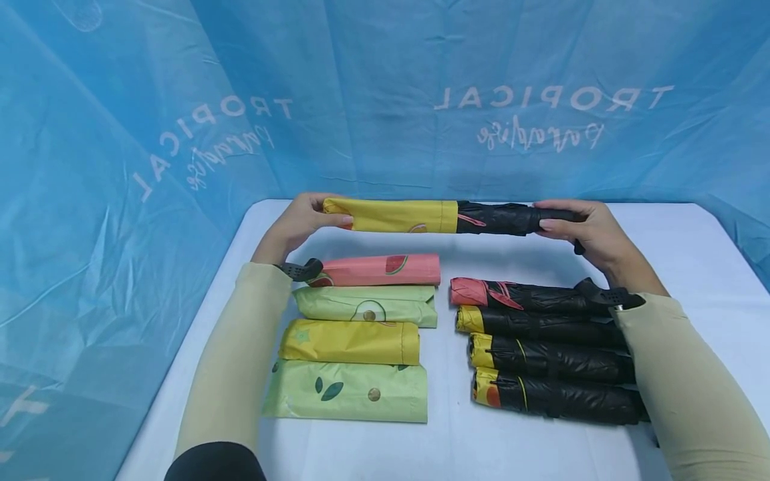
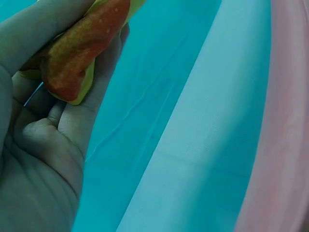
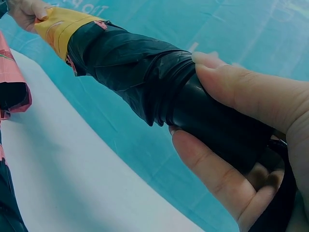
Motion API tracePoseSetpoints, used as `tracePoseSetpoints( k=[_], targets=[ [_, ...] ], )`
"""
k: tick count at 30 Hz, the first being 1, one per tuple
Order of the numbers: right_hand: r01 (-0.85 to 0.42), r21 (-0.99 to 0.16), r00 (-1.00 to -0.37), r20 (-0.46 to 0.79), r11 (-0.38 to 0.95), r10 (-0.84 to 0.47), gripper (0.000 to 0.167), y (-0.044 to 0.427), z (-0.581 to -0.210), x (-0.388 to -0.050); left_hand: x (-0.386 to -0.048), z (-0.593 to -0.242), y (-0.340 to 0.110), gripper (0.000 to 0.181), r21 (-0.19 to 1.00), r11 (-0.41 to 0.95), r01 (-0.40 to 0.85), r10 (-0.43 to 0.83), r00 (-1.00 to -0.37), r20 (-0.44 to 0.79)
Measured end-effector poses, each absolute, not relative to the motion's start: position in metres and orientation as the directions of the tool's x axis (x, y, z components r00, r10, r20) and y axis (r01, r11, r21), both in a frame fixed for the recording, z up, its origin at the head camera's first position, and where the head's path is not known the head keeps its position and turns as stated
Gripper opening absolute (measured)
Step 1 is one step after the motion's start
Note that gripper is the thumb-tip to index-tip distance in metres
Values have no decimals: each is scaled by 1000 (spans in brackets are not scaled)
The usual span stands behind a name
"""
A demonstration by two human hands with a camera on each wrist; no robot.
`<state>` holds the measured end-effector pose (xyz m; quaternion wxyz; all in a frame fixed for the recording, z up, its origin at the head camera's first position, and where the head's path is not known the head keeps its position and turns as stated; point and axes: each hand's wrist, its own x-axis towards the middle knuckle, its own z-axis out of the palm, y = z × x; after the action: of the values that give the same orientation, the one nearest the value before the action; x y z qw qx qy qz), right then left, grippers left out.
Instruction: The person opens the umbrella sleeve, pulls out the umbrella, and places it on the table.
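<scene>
A folded black umbrella is held level above the back of the table, its left part inside a yellow fruit-print sleeve. My left hand pinches the sleeve's far left end between thumb and fingers; the left wrist view shows a bunched orange-and-yellow end there. At the other end my right hand grips the umbrella's black handle, thumb above and fingers below, with a black strap hanging by the palm. Pink trim shows where the sleeve's mouth meets the black fabric.
On the white table, a pink sleeve, a yellow sleeve and two green sleeves lie stacked in a column at left. Several folded black umbrellas lie at right. Blue plastic sheeting surrounds the table.
</scene>
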<state>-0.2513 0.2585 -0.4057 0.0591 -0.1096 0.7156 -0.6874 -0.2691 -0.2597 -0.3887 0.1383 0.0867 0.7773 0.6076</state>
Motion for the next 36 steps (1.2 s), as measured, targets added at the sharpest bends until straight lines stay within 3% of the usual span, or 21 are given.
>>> tracePoseSetpoints(
  k=[8,36],
  targets=[
    [-75,-997,-971,74,-5,-229,34,261,-407,-251,-267,-388,-260,47,980,199,-18,313,-946,-81],
    [-84,-993,-968,101,-81,-229,34,279,-409,-244,-262,-390,-275,51,967,252,-25,242,-966,-88]
  ],
)
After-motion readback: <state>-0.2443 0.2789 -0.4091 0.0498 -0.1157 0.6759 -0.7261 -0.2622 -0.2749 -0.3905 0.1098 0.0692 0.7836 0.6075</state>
